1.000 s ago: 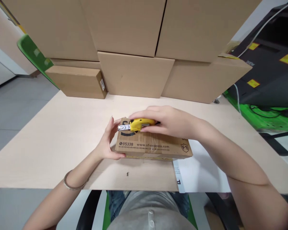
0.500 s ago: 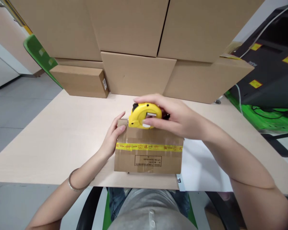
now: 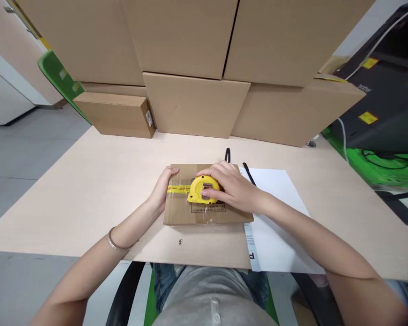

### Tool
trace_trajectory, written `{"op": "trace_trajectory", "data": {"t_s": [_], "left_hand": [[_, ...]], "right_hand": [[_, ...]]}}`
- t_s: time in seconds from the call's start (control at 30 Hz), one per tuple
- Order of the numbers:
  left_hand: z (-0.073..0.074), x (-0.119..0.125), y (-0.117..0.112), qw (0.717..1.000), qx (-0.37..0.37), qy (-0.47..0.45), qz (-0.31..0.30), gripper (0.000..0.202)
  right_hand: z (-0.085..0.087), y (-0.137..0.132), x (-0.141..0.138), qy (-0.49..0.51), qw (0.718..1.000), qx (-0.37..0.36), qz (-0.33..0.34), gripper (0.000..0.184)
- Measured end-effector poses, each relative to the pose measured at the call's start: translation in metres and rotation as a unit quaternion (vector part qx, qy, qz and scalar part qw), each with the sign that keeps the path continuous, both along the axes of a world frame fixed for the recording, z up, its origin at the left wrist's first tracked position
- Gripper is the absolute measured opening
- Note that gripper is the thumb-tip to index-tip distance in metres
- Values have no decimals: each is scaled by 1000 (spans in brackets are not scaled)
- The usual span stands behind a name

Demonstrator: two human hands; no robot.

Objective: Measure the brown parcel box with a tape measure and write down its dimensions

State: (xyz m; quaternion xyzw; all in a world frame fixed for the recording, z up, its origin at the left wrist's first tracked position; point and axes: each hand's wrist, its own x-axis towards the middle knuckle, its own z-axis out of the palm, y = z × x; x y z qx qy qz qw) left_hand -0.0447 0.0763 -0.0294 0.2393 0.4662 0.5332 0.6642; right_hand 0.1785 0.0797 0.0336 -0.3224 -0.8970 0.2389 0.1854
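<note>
The box [image 3: 182, 216] has just been turned: its printed web-address face is no longer on top, and the face with the yellow tape strip [image 3: 177, 189] now looks up, which seems to put a fresh side under the tape measure [image 3: 196, 188]. The steel blade, out a second ago, no longer shows. The left hand [image 3: 160, 189] closes around the box's left end, one digit over the top; its other fingers are hidden. The right hand [image 3: 236, 190] has its fingers curled around the tape measure, thumb across the case. The box sits at the near middle of the pale table [image 3: 88, 194], beside white paper [image 3: 279, 249] to the right. Large cartons [image 3: 195, 106] line the far side, a smaller carton [image 3: 114, 117] stands far left, and a dark machine [image 3: 391, 108] is at right.
</note>
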Motion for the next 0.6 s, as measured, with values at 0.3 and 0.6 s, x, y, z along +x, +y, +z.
{"op": "trace_trajectory", "data": {"t_s": [0.3,0.6], "left_hand": [[-11,-2,10,999,46,5,-25,29],[-30,-9,25,991,124,38,-30,29]], "right_hand": [[-12,27,40,91,985,44,-143,49],[-72,14,120,-172,889,-129,-403,37]]}}
